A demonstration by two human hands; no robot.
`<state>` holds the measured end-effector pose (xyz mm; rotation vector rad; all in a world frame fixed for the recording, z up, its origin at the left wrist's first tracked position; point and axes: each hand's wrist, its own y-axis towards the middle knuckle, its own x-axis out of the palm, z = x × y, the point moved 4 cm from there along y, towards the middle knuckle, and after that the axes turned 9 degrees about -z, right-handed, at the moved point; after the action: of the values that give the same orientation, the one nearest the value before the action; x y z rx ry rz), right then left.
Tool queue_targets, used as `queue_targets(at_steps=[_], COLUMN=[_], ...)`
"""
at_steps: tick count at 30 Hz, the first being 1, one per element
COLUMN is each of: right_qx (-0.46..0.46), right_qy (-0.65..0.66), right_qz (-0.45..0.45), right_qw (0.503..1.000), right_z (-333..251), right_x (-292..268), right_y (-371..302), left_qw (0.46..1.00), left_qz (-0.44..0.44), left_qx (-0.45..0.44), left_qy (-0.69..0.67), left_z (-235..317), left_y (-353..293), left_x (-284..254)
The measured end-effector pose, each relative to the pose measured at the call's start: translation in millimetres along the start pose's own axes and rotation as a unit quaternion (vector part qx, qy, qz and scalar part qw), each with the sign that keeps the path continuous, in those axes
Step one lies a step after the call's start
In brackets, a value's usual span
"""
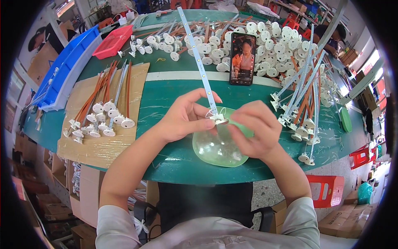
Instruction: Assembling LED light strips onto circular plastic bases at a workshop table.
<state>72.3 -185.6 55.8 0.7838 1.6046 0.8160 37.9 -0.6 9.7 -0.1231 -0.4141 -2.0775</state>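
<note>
My left hand (188, 114) pinches the white round end piece at the foot of an LED strip (200, 62), a long pale bar dotted with small yellowish chips. The strip leans up and away to the left, and thin white wires loop at its base. Close beside that end piece, my right hand (257, 128) has its thumb and fingers curled together; whether anything small sits between them is hidden. Under both hands lies a shallow translucent green bowl (222, 149) on the green tabletop (166, 157).
A phone (242, 59) stands upright beyond my hands, before a heap of white round pieces (277, 45). Finished-looking strips (306, 87) pile at right; more strips (105, 95) lie on cardboard (70, 149) at left. A blue tray (62, 76) and red basket (112, 41) stand behind.
</note>
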Motion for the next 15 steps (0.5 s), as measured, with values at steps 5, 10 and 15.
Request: queue_targets(at_steps=[5, 10, 15], right_qx=[-0.019, -0.005, 0.011], right_qy=[-0.017, 0.003, -0.016], right_qz=[0.006, 0.019, 0.008], right_qw=[1.0, 1.0, 1.0], right_z=[6.4, -5.3, -6.9], right_x=[10.2, 10.9, 3.1], right_y=[-7.7, -2.6, -1.7], left_qw=[1.0, 0.999, 1.0], left_qz=[0.01, 0.048, 0.025], left_qx=[-0.002, 0.0, -0.004], left_qy=[-0.005, -0.001, 0.006], left_z=[-5.2, -6.3, -8.4], left_y=[3.2, -1.6, 0.1], left_x=[-3.5, 1.9, 5.8])
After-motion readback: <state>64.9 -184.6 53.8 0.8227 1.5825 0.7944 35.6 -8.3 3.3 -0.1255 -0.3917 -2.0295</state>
